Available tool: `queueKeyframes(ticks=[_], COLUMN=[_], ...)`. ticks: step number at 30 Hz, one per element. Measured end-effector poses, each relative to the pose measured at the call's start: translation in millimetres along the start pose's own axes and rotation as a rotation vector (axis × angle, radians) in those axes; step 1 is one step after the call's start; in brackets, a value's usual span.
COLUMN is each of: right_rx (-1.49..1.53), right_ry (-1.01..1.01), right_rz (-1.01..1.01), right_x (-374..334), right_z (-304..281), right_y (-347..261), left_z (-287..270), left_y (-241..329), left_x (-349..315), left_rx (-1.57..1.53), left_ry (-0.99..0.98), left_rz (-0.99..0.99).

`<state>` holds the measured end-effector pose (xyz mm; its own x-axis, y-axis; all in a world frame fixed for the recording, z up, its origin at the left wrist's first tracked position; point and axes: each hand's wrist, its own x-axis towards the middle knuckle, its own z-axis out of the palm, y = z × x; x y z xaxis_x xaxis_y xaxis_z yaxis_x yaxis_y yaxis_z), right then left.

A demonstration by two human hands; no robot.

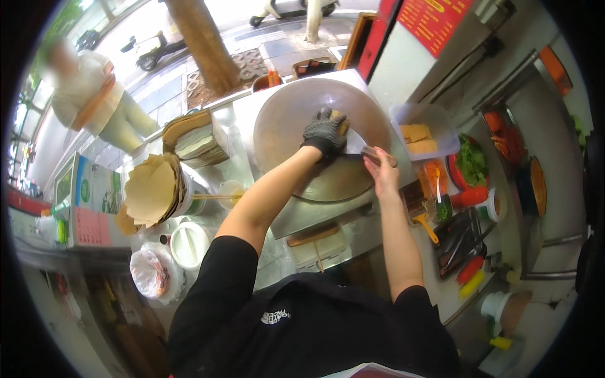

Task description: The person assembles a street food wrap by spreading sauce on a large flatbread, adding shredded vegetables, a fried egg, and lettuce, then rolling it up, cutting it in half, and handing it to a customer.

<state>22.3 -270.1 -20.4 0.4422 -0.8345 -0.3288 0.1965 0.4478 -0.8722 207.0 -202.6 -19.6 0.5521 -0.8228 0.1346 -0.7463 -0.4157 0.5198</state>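
Note:
A wide round griddle (287, 120) sits in the counter in front of me. My left hand (324, 133), in a dark grey glove, is over its middle with the fingers curled. They close round a small tan, yellowish piece (342, 124), mostly covered by the glove; I cannot tell what it is. My bare right hand (382, 171) grips the brown handle of a scraper (356, 143) at the griddle's right edge. Its pale flat blade points left toward the glove and lies close beside it. Whether blade and tan piece touch is unclear.
On the left stand a stack of brown paper sheets (150, 189), a box of paper bags (200, 143) and a white lidded tub (190, 245). To the right are a clear bin of tan squares (416, 135), lettuce (471, 162) and a black tray (455, 242). A person (94, 94) stands beyond the counter.

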Motion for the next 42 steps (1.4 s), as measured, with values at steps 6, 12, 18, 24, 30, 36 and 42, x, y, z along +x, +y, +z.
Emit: queueKeyframes(ticks=[6,12,18,24,30,36,42], right_rx=[0.011,0.034,-0.089,-0.619,-0.077,0.548,0.64], right_ry=[-0.171,-0.591,-0.753,-0.779,-0.751,0.294,1.464], right_rz=[-0.05,0.104,0.437,-0.167,-0.1,-0.525,-0.485], right_x=[-46.0,-139.2,-223.1,-207.8,-194.4,-143.1,-118.2], right_z=[102.8,217.2,331.0,349.7,240.7,-93.5,-363.0], right_y=[16.1,69.7,159.9,203.4,101.4,18.1,8.0], left_z=[-53.7,-206.7,-270.1,-209.7,-182.1,-255.4,-217.4], left_y=[-41.7,-152.0,-297.7,-370.9,-499.8,-251.5,-109.2], left_x=[-29.3,-164.5,-296.8,-302.5,-326.9,-320.7,-365.1], left_rx=[-0.214,0.063,-0.363,-0.471,0.236,-0.348,-0.305], left_ry=[0.196,0.344,0.057,-0.058,-0.281,0.275,-0.172], left_rz=[-0.045,-0.014,-0.504,-0.653,-0.25,-0.308,-0.32])
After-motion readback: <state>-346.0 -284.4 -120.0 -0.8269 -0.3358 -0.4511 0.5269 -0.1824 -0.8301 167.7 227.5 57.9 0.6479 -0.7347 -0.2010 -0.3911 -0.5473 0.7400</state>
